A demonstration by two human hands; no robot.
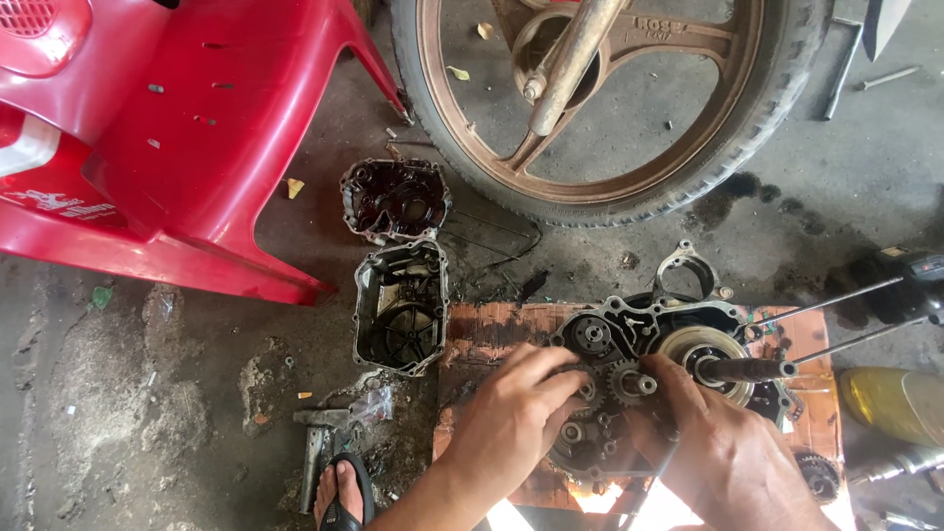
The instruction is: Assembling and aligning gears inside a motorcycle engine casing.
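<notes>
- Engine case: judged heavy, rigid, oil-slick metal; best gripped by outer rim.
- Left hand and right hand: close together, fingertips on gears; grip unclear.

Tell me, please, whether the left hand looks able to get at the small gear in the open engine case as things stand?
Probably yes: the left hand already lies on the engine case, fingers beside the small gear, with nothing between them. The right hand keeps to the other side.

Motorcycle repair workshop: wheel, engine case.
</notes>
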